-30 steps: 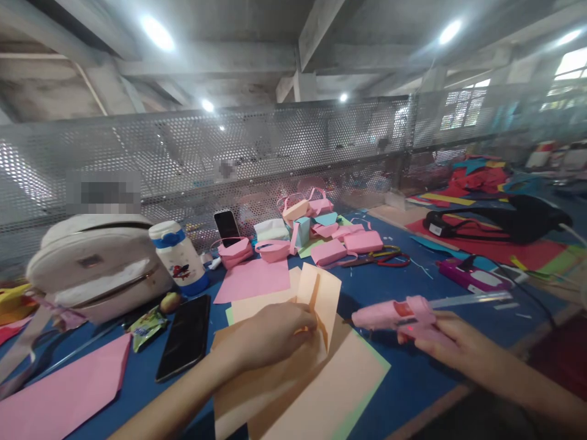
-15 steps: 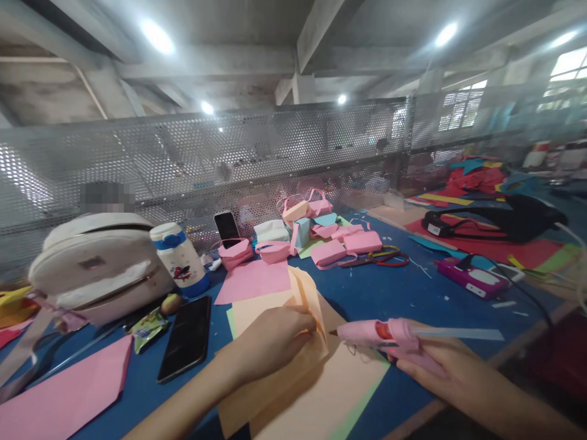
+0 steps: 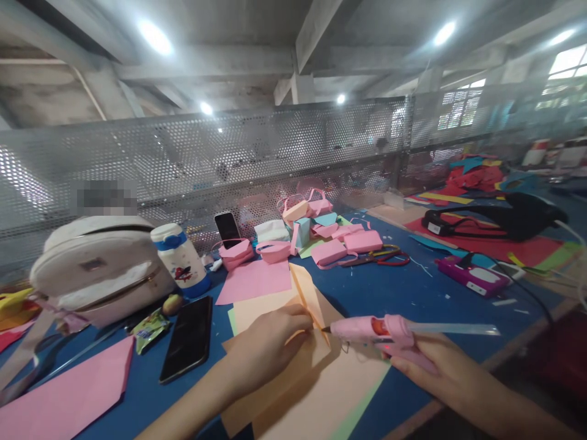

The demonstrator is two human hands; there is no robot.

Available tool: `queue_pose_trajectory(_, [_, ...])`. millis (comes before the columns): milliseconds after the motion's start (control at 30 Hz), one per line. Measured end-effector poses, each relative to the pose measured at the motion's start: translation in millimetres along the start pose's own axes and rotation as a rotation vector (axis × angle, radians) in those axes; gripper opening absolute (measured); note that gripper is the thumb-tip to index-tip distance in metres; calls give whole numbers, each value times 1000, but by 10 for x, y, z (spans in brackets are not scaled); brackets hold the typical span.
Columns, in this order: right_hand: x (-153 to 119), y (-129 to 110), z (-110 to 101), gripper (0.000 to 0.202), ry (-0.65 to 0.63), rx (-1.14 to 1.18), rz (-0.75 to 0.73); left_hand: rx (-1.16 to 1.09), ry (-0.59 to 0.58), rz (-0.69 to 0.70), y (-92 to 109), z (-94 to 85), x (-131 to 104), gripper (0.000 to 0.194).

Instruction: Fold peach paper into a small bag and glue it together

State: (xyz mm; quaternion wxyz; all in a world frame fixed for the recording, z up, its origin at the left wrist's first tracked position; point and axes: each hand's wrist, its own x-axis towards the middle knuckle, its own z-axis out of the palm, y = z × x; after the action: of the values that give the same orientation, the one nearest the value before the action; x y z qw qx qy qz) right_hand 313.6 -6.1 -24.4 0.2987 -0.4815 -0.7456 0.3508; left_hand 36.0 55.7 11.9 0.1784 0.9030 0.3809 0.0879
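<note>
**Light folded peach paper in the left hand, firm pink hot-glue gun in the right**

At the lower left of the frame lies a pink paper sheet [image 3: 68, 391], with a black smartphone [image 3: 187, 339] to its right. Near the centre, the left hand [image 3: 279, 336] has its thumb and fingers clamped on the folded peach paper [image 3: 310, 293], which stands tilted above loose peach sheets [image 3: 330, 391]. This paper should be very light, springy at its creases and easily dented; a gentle pinch near a crease looks best, since the free panels would probably bend under pressure.

Just right of centre, the glue gun's nozzle [image 3: 326, 329] points at the paper's edge; whether they touch, I cannot tell. The pink hot-glue gun [image 3: 398, 333] looks rigid, and heavier than the paper. A red light shows on it, so the nozzle is likely hot: the handle is the place to hold. There the right hand [image 3: 433, 363] is wrapped around it, well apart from the other hand. The clear glue stick [image 3: 454, 329] juts rightward from the rear, probably smooth and somewhat flexible, a poor grip.
</note>
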Motion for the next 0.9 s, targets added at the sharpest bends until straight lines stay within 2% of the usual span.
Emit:
queue_pose_trajectory(133, [0, 3, 35, 49, 95, 27, 57, -115, 79, 8, -14, 57, -110, 23])
queue_pose_trajectory(333, [8, 131, 201, 52, 207, 237, 344, -233, 203, 4, -35, 154, -266, 23])
queue_pose_trajectory(500, [43, 93, 277, 56, 200, 376, 348, -247, 255, 31, -51, 190, -315, 25])
queue_pose_trajectory(900, [67, 104, 310, 61, 200, 377, 332, -241, 255, 46, -57, 196, -314, 25])
